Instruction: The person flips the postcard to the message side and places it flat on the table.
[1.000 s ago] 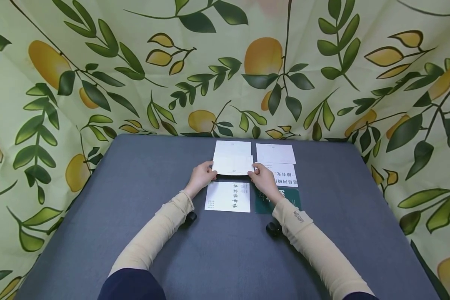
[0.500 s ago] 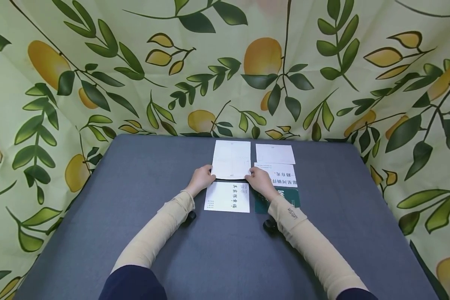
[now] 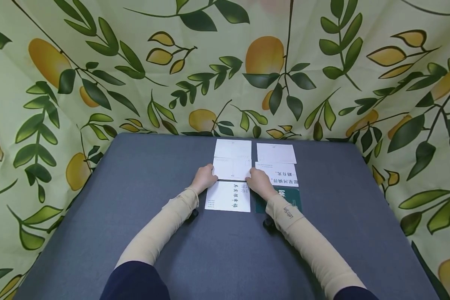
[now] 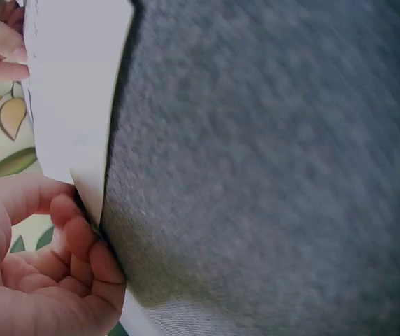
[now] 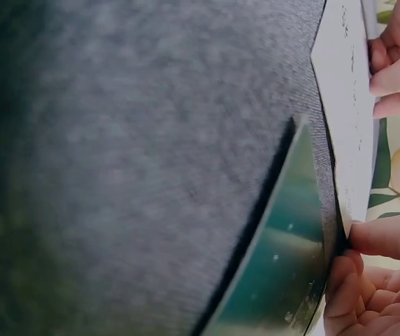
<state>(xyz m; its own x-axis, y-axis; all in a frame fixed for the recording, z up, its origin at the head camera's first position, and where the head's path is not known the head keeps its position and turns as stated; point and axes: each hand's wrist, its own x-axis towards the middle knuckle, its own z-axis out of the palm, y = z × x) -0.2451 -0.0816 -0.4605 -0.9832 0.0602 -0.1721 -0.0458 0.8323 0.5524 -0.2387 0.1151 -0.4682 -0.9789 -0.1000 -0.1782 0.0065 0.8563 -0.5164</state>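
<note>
A plain white postcard [image 3: 232, 168] lies in the middle of the left column on the table. My left hand [image 3: 204, 178] holds its left edge near the lower corner, and my right hand [image 3: 260, 182] holds the opposite corner. In the left wrist view, the left thumb and curled fingers [image 4: 81, 234] meet at the card edge. Another blank postcard [image 3: 233, 148] adjoins it above. Below sits a white postcard with dark characters [image 3: 225, 198], close to both hands. The right forearm partly covers a green postcard [image 3: 294, 198].
To the right, a blank white postcard [image 3: 276, 153] lies above one with large characters [image 3: 279, 168]. The dark grey tabletop [image 3: 153, 166] reaches back to a curtain [image 3: 217, 41] printed with leaves and fruit. Dark devices show beneath both wrists.
The middle postcard, earlier raised and overlapping the card above, has come down flat, its top edge now meeting that card. The right hand has shifted slightly left and both hands stay at its corners.
</note>
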